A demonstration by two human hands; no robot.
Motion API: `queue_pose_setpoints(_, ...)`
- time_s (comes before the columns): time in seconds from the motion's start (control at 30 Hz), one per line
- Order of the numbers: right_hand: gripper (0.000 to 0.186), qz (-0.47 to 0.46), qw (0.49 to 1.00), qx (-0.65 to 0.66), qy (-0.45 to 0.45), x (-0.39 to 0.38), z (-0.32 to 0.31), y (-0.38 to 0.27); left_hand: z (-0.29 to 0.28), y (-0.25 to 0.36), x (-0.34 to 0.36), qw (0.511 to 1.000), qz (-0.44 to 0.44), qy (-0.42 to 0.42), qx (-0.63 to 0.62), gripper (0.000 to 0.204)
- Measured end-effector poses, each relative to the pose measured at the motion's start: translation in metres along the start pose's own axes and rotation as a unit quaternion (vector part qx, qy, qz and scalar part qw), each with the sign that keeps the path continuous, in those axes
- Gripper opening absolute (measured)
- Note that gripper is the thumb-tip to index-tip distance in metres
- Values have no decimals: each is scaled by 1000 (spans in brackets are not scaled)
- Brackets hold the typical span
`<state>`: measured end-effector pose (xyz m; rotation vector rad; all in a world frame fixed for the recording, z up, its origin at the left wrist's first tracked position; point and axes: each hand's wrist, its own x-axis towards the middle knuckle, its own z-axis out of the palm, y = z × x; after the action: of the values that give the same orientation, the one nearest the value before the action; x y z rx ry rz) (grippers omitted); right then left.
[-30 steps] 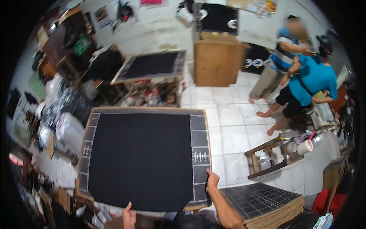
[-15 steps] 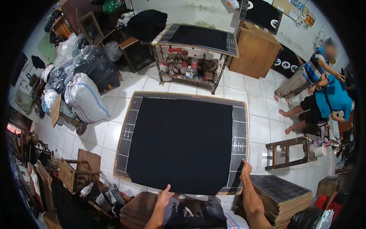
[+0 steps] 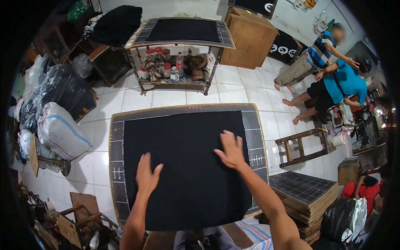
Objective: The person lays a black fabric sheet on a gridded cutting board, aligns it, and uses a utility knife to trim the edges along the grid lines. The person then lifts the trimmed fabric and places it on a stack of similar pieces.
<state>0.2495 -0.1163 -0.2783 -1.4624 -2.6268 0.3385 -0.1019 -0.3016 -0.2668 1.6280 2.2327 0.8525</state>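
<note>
In front of me a sheet of black cloth (image 3: pixel 187 179) lies spread over a dark board (image 3: pixel 118 150) marked with white grid lines and tick marks. The board's edges show at the far, left and right sides, while the cloth's near edge hangs over the front. My left hand (image 3: pixel 147 173) rests on the left part of the cloth, palm down with thumb and fingers apart. On the right part, farther from me, my right hand (image 3: pixel 230 151) lies flat with its fingers spread. Neither hand grips anything.
To my right stands a stack of gridded boards (image 3: pixel 304 187), with a wooden stool frame (image 3: pixel 302 148) beyond it. A table with another black cloth (image 3: pixel 183 31) stands ahead. Two people (image 3: pixel 346 83) are at the right. White sacks (image 3: pixel 62 131) and plastic-wrapped bundles lie left.
Both hands have left the board's near and right edges and moved forward onto the cloth. The view has turned to the right.
</note>
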Motion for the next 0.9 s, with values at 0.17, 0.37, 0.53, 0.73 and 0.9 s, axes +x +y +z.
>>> queue_pose_setpoints(0.17,86,51,995,-81,2,98,14,28,61,-16,127,981,55,-64,175,87)
queue_pose_setpoints(0.37,89,203,977,-22,54,115,28,68,60,-73,145,972,-48,-19,229,86)
queue_pose_setpoints(0.53,89,241,965,-31,99,86,31,43,59,-67,151,971,-53,-26,231,85)
queue_pose_setpoints(0.73,88,295,954,20,47,-82,27,-11,98,37,145,985,-36,10,166,91)
queue_pose_setpoints(0.9,88,304,951,24,45,-142,29,-31,192,206,120,938,274,-211,28,83)
